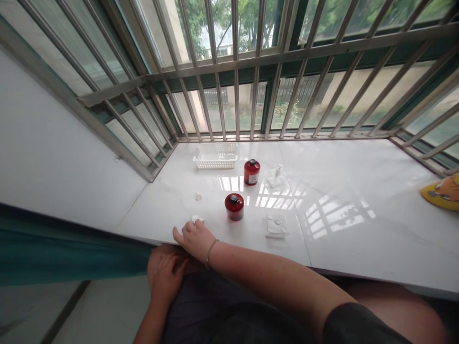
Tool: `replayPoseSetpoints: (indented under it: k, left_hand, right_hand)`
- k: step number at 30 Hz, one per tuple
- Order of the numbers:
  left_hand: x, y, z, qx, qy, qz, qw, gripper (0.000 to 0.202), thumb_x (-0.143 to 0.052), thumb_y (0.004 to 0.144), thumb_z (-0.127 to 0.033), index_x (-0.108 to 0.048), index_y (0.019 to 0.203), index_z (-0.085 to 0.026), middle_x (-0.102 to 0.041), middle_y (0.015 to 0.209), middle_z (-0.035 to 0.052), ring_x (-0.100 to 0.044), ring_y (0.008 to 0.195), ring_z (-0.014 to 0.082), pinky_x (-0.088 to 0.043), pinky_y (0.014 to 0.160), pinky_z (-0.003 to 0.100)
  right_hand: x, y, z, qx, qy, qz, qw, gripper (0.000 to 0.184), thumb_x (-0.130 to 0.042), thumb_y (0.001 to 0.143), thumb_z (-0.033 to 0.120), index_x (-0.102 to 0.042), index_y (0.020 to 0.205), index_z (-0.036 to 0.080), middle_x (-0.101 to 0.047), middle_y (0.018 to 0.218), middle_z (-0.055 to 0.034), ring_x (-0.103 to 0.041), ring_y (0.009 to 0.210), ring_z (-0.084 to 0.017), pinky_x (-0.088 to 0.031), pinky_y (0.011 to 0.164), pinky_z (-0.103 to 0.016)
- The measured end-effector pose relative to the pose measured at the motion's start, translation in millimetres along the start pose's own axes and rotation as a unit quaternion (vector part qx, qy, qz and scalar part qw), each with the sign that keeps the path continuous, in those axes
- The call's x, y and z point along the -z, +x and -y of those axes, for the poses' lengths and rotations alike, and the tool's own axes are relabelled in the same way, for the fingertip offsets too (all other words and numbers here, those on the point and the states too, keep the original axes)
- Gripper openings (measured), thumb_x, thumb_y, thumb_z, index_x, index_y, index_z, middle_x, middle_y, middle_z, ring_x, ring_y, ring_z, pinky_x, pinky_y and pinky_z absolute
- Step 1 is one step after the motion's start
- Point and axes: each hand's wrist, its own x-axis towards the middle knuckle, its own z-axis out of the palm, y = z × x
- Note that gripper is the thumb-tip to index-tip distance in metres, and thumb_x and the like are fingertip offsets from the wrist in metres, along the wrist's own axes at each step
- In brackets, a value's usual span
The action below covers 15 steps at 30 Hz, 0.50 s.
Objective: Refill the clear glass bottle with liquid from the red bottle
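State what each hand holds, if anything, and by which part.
Right hand covers a small white crumpled piece at the edge of the sill; whether it grips cannot be told. Left hand rests on the lap, holding nothing.

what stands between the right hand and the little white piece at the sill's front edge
Nothing visible. The right hand lies on the sill with its fingertips at the white piece, partly covering it. The nearer red jar stands off to one side, apart from both.
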Motion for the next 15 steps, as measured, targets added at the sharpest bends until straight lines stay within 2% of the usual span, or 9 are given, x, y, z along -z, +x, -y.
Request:
replayPoseSetpoints:
  k: [4, 10, 15]
  left_hand:
    - [1.2, 8.6, 3.8, 0.015, 0.002, 0.015, 1.000, 0.034, -0.062, 0.099, -0.049, -0.082, 0.093, -0.022, -0.085, 0.100, 0.0091, -0.080, 0.100, 0.0352, -0.059, 0.099, 0.049]
    - [0.2, 9.3, 4.9, 0.030, 0.005, 0.014, 0.999, 0.033, -0.061, 0.096, -0.049, -0.081, 0.091, -0.022, -0.085, 0.098, 0.0099, -0.080, 0.099, 0.0372, -0.059, 0.100, 0.052]
    - [2.3, 10.1, 2.4, 0.027, 0.008, 0.012, 1.000, 0.032, -0.062, 0.094, -0.048, -0.081, 0.091, -0.022, -0.085, 0.097, 0.0100, -0.079, 0.098, 0.0373, -0.059, 0.097, 0.051]
  right_hand:
    - [-12.7, 4.8, 12.7, -0.037, -0.015, 0.019, 0.999, 0.039, -0.049, 0.113, 0.024, -0.056, 0.148, 0.008, -0.074, 0.131, -0.0245, -0.063, 0.125, -0.039, -0.054, 0.094, -0.062]
    - [-11.5, 7.6, 22.2, -0.020, -0.004, 0.019, 1.000, 0.037, -0.053, 0.112, 0.026, -0.059, 0.145, 0.009, -0.073, 0.135, -0.0220, -0.062, 0.129, -0.038, -0.054, 0.099, -0.061]
    - [-11.1, 2.7, 22.6, -0.029, -0.001, 0.006, 1.000, 0.037, -0.052, 0.112, 0.027, -0.059, 0.144, 0.008, -0.067, 0.144, -0.0267, -0.058, 0.133, -0.041, -0.053, 0.099, -0.066]
